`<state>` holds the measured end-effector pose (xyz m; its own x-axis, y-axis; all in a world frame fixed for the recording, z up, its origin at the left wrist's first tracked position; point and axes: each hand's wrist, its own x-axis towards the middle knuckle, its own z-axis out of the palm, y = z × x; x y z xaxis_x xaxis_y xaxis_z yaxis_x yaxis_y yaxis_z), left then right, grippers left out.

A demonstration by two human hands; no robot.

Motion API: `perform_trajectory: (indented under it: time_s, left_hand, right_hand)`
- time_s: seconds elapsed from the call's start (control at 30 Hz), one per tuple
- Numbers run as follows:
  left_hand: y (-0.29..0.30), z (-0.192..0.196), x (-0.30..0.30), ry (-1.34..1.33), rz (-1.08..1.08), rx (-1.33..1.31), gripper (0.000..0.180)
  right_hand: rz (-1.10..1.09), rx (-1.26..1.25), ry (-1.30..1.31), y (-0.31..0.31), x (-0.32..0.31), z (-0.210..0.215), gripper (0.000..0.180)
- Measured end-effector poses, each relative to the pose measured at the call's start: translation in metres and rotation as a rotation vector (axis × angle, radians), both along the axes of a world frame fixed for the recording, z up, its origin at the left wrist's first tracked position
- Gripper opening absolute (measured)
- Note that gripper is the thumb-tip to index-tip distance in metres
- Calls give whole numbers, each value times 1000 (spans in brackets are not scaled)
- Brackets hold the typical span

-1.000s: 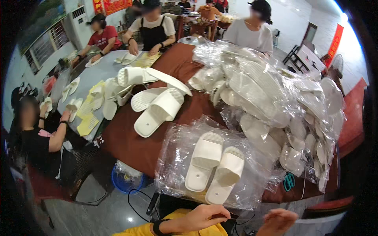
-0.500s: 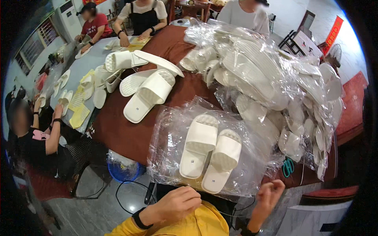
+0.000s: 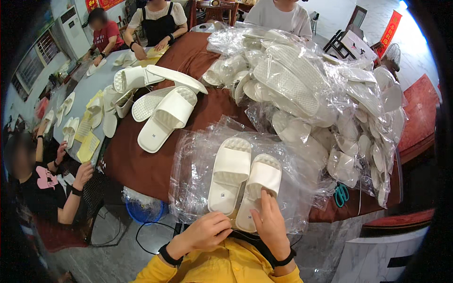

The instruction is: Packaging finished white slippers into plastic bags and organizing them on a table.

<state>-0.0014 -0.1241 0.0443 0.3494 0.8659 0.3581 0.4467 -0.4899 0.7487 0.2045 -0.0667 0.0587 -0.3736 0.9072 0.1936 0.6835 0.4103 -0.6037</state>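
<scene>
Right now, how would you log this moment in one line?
right grip: fingers at right slipper strap | left grip: curled near left slipper heel | slippers: on clear plastic bags | rightward: teal scissors

Pretty bright on my end tbh, with blown-out bluish glare at upper right. The plastic bags throw shiny highlights, fisheye bends stuff near the black rim, and a co-worker's head is blurred.
</scene>
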Motion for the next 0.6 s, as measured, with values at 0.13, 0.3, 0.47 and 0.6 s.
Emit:
perform_trajectory:
  time_s: [0.13, 0.3, 0.47, 0.6]
  left_hand:
    - [10, -7, -3, 17, 38, -42, 11]
    - [7, -1, -5, 24, 74, -86, 11]
    - [-10, -8, 7, 21, 31, -55, 11]
    - [-17, -11, 13, 30, 38, -92, 11]
  right_hand:
    - [-6, 54, -90, 10, -12, -10, 57]
    - [-44, 16, -175, 18, -18, -19, 53]
    - [-46, 42, -193, 20, -16, -24, 57]
    - [-35, 145, -203, 19, -16, -27, 60]
